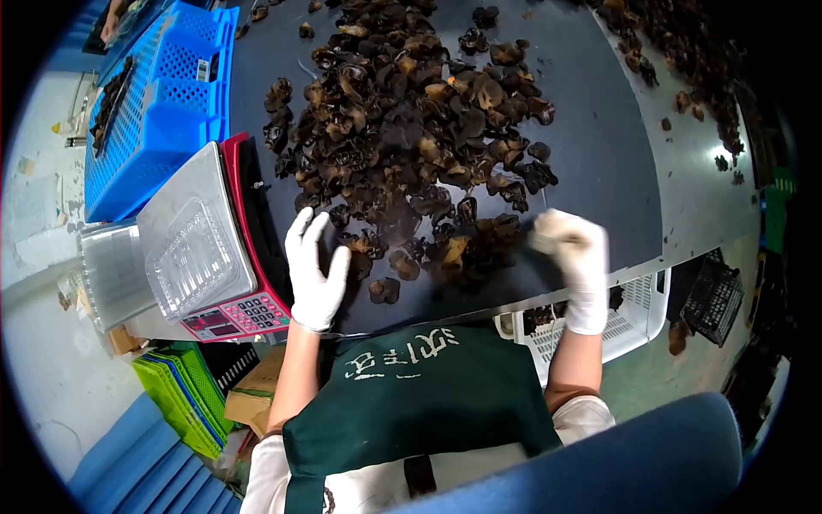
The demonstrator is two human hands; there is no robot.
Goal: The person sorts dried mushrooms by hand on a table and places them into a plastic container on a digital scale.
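Observation:
Dark brown wood-ear mushrooms [419,128] lie in a large loose heap on the dark table [591,128]. At the heap's near left edge is my left hand [317,272], in a white glove, its fingers apart and nothing held, close to a few mushroom pieces. My right hand [575,257], also gloved in white, is over the table to the right of the heap. Its fingers are curled in and slightly blurred; whether anything is inside them cannot be made out.
A scale [248,231] with a clear plastic tray [195,257] stands left, beside a blue crate [184,103]. A white basket [638,317] sits below the table's right edge. More mushrooms [685,60] lie far right. Green crates [180,398] are stacked low left.

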